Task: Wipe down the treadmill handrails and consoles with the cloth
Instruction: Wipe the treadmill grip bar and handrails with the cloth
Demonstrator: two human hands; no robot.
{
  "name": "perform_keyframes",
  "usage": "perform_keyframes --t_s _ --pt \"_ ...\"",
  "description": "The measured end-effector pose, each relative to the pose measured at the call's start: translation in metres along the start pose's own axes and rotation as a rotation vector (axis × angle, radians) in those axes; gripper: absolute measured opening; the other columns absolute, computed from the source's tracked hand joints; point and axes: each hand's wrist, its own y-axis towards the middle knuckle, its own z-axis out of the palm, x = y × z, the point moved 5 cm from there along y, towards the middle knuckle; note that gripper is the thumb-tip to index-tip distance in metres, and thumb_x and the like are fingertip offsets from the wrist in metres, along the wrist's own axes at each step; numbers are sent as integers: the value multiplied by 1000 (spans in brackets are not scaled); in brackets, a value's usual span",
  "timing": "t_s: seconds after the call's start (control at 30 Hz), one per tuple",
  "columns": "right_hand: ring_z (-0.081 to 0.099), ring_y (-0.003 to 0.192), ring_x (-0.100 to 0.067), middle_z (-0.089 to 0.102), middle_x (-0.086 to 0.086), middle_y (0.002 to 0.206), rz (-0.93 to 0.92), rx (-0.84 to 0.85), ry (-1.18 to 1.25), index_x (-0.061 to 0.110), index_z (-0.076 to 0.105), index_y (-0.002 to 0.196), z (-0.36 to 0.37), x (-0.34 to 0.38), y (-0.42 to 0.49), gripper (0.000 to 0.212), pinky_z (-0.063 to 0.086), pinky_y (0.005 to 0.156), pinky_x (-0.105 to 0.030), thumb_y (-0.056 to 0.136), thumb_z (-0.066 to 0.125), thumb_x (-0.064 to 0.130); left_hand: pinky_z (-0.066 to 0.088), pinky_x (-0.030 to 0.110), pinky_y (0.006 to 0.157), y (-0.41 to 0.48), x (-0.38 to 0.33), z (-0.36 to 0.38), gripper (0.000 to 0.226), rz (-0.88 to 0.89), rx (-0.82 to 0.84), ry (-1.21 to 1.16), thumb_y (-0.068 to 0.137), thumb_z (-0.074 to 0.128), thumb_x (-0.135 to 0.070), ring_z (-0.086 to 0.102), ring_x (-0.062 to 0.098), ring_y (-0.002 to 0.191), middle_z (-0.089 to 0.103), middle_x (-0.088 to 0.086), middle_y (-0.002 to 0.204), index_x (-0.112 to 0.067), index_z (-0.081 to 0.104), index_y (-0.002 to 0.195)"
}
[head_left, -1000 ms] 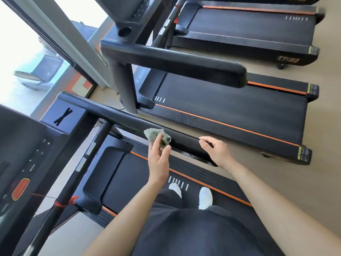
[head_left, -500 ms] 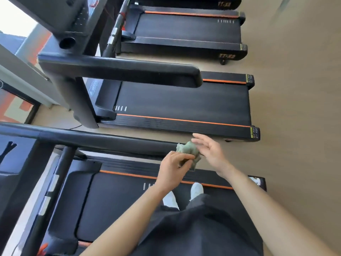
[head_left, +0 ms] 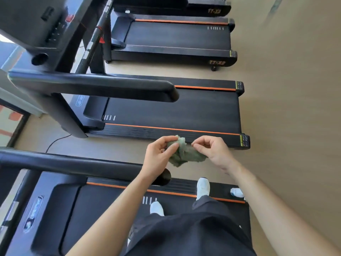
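Note:
A crumpled pale green cloth [head_left: 184,154] hangs between both hands, just past the end of the black handrail [head_left: 73,164] of the treadmill I stand on. My left hand [head_left: 158,156] pinches the cloth's left part with thumb and fingers. My right hand [head_left: 214,152] pinches its right part. The cloth is off the handrail. The neighbouring treadmill's black handrail [head_left: 96,85] runs across the upper left, and its console [head_left: 35,24] fills the top left corner.
Several black treadmills with orange stripes stand side by side; the nearest neighbour's deck [head_left: 175,113] lies just beyond my hands. A black cable [head_left: 57,140] trails on the beige floor [head_left: 295,108]. My white shoes [head_left: 203,187] stand on the belt below.
The view swung right, away from the console. The cloth came off the handrail's end, and my right hand joined my left in holding it, stretching it between them.

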Motion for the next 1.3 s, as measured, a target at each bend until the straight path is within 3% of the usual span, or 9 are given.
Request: perform_keyframes --t_s 0.2,0.33,0.47,0.67,0.77,0.93,1.0,1.13,1.3 --pt "69 98 -15 75 6 104 -104 191 -73 22 73 111 -33 15 37 28 54 88 -27 85 80 30 58 49 86 37 -30 47 21 -18 -95 -30 97 67 -9 72 22 89 78 4 98 -17 73 115" --pt "70 83 -10 77 3 90 -145 136 -66 20 77 100 -56 21 62 13 53 78 -22 89 75 13 57 29 76 59 -43 62 43 5 -129 59 87 78 -10 66 13 75 76 -1 89 -23 65 126" --pt "65 79 -2 76 10 89 -186 156 -180 19 78 103 -71 28 87 19 49 77 -19 94 64 10 55 31 79 82 -35 55 50 -40 -118 329 77 87 -26 58 6 68 65 -12 80 -26 69 123" --pt "53 72 -7 61 8 79 -103 149 -150 18 69 94 -84 46 130 11 45 73 -26 88 71 9 50 40 96 110 -19 27 73 -254 -51 631 82 79 -41 62 18 99 64 -7 83 -18 53 145" --pt "63 81 -4 70 8 89 -35 315 -37 18 72 103 -68 64 142 22 49 78 -18 90 68 1 46 40 104 125 -14 27 85 -343 133 616 76 73 -48 54 14 114 53 -9 112 -37 37 152" --pt "67 82 -4 76 8 93 -63 550 -372 27 78 103 -44 93 173 17 50 78 -21 92 72 16 35 21 110 163 -36 24 62 4 141 378 83 80 -24 38 6 132 42 -5 136 -40 56 137" --pt "66 83 -3 75 11 92 -66 581 -441 31 79 102 -40 106 187 17 49 78 -18 91 73 19 40 13 99 178 -39 14 37 98 83 361 82 83 -26 44 3 130 51 -6 136 -36 69 114" --pt "56 68 -4 65 5 78 -100 609 -612 30 75 103 -37 135 219 21 44 63 -15 85 77 19 54 32 73 202 -39 -17 19 20 -58 251 81 84 -29 66 5 82 73 -7 89 -23 66 76" --pt "66 78 -13 70 6 83 -52 570 -961 26 72 89 -32 142 273 33 48 57 -20 74 60 -1 55 38 68 220 -30 -41 21 -74 -183 246 85 78 -33 63 8 70 68 -10 73 -24 61 76"
